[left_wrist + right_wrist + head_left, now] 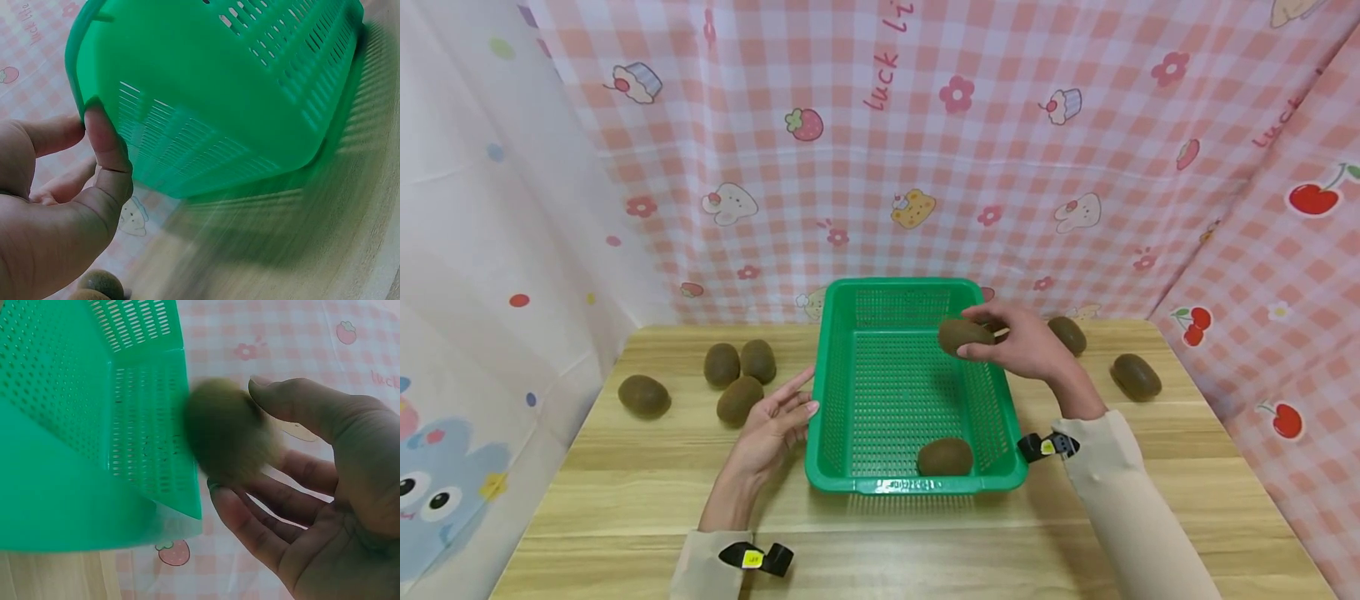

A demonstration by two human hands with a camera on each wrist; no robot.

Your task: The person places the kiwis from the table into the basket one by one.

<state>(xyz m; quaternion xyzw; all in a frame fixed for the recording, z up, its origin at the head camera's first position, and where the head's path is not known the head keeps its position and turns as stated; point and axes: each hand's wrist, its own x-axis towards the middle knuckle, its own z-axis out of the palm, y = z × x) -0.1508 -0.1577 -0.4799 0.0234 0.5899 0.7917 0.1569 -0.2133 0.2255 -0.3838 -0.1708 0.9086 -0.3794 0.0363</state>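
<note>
Beige sleeves (709,568) come up first from the bottom edge, each cuff wearing a black wristband (778,560) with a yellow label. Just beyond, one brown kiwi (945,457) lies inside the green plastic basket (891,392), down at the near end, toward the right. On to the left hand (763,437): thumb and fingers pinch the basket's left rim, and the left wrist view backs that up. Beside that hand sit three kiwis (741,402) bunched close together on the wooden table (595,492), with a lone kiwi (643,397) farther left. Across to the right hand (1021,342), and it has one! Thumb and fingers are clamped on a held kiwi (958,336), up by the basket's right side toward the far end; it's blurred in the right wrist view. Two more kiwis (1136,377) rest on the table to the right, apart from each other. And at the back hangs pink checked cloth (850,175), dotted with cupcakes, strawberries and flowers.
</note>
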